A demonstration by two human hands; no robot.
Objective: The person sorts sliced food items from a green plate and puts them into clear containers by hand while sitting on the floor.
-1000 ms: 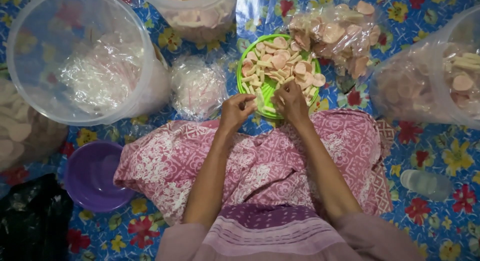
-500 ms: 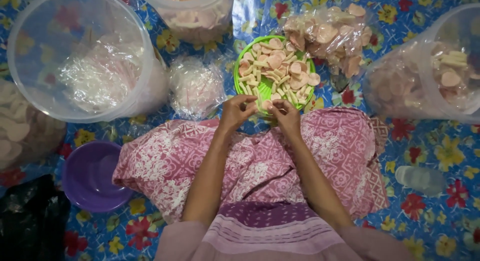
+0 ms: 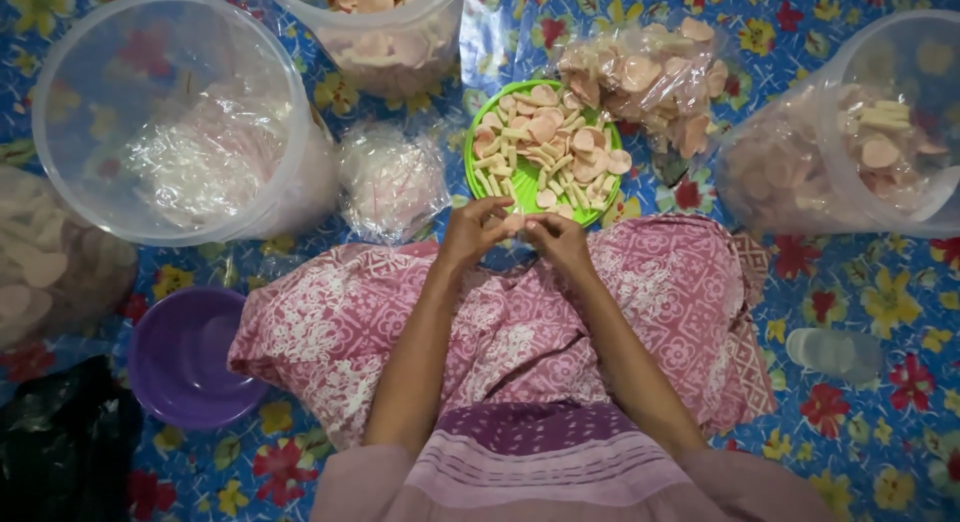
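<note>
A green plate (image 3: 527, 181) heaped with round pink crackers and pale stick crackers (image 3: 545, 142) lies on the flowered mat in front of my knees. My left hand (image 3: 474, 232) and my right hand (image 3: 558, 238) meet just below the plate's near rim, fingertips pinched together on a small pale cracker piece (image 3: 516, 222). Both forearms reach out over my pink patterned skirt (image 3: 520, 322).
A large clear bucket (image 3: 170, 112) with plastic bags stands at the left, another bucket of crackers (image 3: 385, 22) at the top, a third (image 3: 880, 132) at the right. A cracker bag (image 3: 650, 77), a small bag bundle (image 3: 393, 177), a purple bowl (image 3: 185, 357) and a bottle (image 3: 833, 352) lie around.
My right hand has come off the plate toward me and met my left hand. Both hands now pinch a piece between them, closer to my lap.
</note>
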